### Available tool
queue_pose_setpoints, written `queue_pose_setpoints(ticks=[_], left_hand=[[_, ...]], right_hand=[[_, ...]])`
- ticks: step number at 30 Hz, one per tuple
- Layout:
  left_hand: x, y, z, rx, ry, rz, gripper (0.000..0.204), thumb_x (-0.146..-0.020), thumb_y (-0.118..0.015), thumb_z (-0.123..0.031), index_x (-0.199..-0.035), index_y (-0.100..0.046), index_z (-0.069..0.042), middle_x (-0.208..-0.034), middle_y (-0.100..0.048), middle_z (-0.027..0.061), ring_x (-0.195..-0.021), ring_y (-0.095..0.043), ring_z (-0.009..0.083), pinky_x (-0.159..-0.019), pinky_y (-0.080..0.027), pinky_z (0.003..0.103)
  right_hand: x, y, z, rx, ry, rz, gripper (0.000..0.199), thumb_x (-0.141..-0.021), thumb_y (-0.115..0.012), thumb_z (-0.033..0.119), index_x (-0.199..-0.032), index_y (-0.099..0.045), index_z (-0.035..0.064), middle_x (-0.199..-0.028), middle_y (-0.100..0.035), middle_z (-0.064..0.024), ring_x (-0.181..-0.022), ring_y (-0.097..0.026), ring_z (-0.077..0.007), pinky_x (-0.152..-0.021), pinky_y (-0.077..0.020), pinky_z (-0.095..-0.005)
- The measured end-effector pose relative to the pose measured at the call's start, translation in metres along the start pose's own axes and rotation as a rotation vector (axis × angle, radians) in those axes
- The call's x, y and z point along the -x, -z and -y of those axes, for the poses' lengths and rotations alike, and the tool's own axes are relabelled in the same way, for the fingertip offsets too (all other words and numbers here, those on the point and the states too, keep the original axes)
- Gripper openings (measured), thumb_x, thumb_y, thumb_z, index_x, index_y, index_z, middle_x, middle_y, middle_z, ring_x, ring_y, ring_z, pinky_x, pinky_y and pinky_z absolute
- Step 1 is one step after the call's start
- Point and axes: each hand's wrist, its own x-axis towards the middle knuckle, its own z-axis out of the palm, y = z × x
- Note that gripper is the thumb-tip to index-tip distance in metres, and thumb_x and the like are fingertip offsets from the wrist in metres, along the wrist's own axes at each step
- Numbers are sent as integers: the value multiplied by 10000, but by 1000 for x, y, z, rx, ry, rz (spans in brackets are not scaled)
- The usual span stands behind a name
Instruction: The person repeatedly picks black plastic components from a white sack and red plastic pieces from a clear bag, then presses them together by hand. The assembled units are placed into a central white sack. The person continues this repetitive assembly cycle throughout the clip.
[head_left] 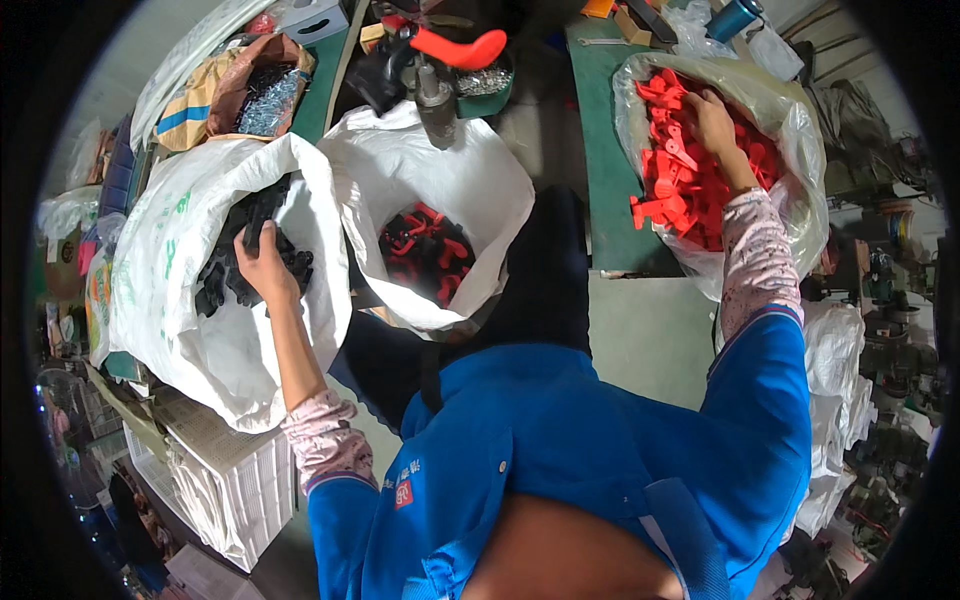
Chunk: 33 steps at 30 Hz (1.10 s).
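My left hand (262, 262) is inside a white woven sack (160, 260) at the left, closed on a black plastic part (264, 212). More black plastic parts (240, 285) lie loose beneath it. At the right, my right hand (714, 128) reaches into a clear plastic bag (800, 190) of red plastic levers (680, 185). Its fingers curl down on a red lever, the tips partly hidden. Between the two, a white sack (490, 190) holds joined red and black pieces (428, 250).
Over the middle sack stands a metal press tool (436, 105), with a red-handled black piece (460, 50) at its top. Behind it sits a green tub of small metal parts (485, 85). A paper bag of screws (270, 95) is far left. Green tabletop (610, 130) edges the right bag.
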Motion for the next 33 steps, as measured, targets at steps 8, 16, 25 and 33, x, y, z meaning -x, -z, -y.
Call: queue_pose_setpoints(ticks=[8,16,25,33], left_hand=[[59,-49,-31,940,622,506,403,-895,-610,-46,-1257,-486,82,-1165,-590,205,-1000,-597,273,-987,-483,425],[118,-161,-88,669,554,631,360,-910,-655,-161,-1163,-508,47,-1079,-631,155,-934,-656,250,-883,-530,401],[122,-170,-88,803,457,556,266,-948,-607,-227,-1064,-581,11,-935,-667,99,-799,-637,161,-716,-497,274],[75,-181,-127,989,454,630,315,-978,-552,-277,-1144,-541,-9,-972,-649,115,-819,-666,205,-683,-572,294]], right_hand=[[7,59,63,-1263,-408,-334,278,-939,-529,153,-1147,-609,-13,-964,-667,-129,-812,-659,-262,-700,-526,-330],[18,122,270,-1886,-307,423,316,-949,-606,249,-1176,-634,31,-823,-623,-8,-583,-504,-57,-466,-339,-165],[-5,114,313,-1443,231,248,175,-911,-642,147,-1037,-702,40,-814,-677,-35,-670,-588,-139,-606,-459,-258],[-68,176,306,-738,677,-347,268,-842,-669,297,-1032,-696,109,-846,-660,-128,-761,-646,-327,-659,-521,-387]])
